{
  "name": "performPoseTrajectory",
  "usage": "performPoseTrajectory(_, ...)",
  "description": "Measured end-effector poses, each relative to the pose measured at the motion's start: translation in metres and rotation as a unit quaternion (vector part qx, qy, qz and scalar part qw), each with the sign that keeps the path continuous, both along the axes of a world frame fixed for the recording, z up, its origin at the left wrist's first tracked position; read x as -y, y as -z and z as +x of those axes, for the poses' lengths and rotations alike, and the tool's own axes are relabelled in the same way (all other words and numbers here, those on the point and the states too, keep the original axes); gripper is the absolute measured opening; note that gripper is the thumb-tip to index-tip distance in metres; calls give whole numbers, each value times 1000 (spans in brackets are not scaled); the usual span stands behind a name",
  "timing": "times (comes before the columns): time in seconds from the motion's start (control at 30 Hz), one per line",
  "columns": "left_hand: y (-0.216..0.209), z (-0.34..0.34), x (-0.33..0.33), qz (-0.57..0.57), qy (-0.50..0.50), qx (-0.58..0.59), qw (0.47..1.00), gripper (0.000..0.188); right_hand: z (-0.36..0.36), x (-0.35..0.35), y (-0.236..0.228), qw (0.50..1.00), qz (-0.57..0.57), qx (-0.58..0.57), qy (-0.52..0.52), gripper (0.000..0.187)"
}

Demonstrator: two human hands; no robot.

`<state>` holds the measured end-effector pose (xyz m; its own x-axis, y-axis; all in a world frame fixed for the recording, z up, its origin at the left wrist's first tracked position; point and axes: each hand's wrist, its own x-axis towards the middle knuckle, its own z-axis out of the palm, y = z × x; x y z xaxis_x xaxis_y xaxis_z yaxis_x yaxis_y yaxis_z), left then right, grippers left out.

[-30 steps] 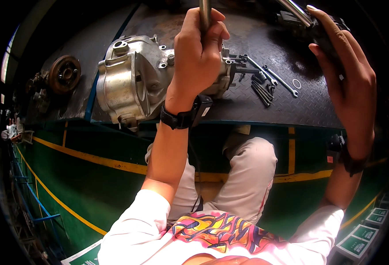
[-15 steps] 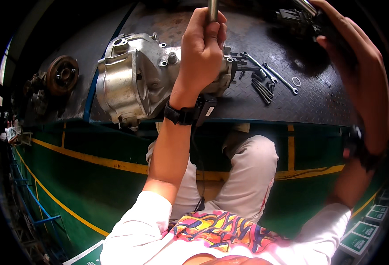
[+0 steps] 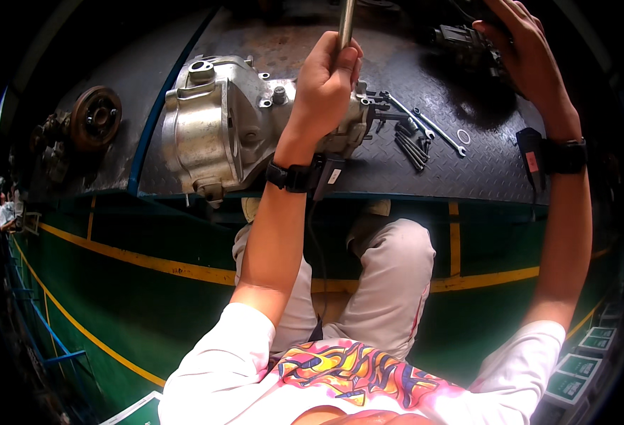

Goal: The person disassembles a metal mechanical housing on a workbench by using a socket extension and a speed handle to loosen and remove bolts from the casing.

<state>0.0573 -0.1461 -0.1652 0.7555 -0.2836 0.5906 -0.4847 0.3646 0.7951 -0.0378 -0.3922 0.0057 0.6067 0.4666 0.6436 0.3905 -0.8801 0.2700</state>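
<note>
My left hand [image 3: 326, 85] is closed around a bare metal rod [image 3: 347, 27], held upright above the gearbox housing; the rod's upper end runs out of view. The silvery cast gearbox housing [image 3: 202, 134] lies on the bench, partly hidden behind my left wrist. Toward the far right, my right hand [image 3: 528, 60] is raised with thumb and fingers apart, beside a dark metal assembly [image 3: 461, 37]; nothing shows in it. Between the hands lie two combination wrenches [image 3: 443, 131], several long bolts [image 3: 411, 150] and a thin pale ring [image 3: 463, 137].
A dark steel bench top [image 3: 482, 173] with a raised tread pattern carries everything. At the left stands a part with a rusty round pulley [image 3: 96, 118]. The floor [image 3: 149, 304] is green with yellow lines. Green-and-white boxes [image 3: 574, 375] stand at the lower right.
The metal bar near my right hand has gone from view, and that hand has shifted left with fingers spread. My left hand has come slightly nearer, still gripping the rod.
</note>
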Motion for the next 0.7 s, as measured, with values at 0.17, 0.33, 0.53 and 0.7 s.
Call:
performPoseTrajectory(0.17,6,-7,5,-15,-28,0,1000,5,56,15,22,997,21,0,-78,47)
performPoseTrajectory(0.33,4,-31,17,79,-51,35,995,6,95,24,46,984,157,-45,-74,33)
performPoseTrajectory(0.53,0,-19,2,19,5,25,1000,18,50,44,17,994,-15,-52,-99,50)
performPoseTrajectory(0.7,4,-17,11,25,-34,23,999,15,-76,-10,-9,977,63,-202,32,52)
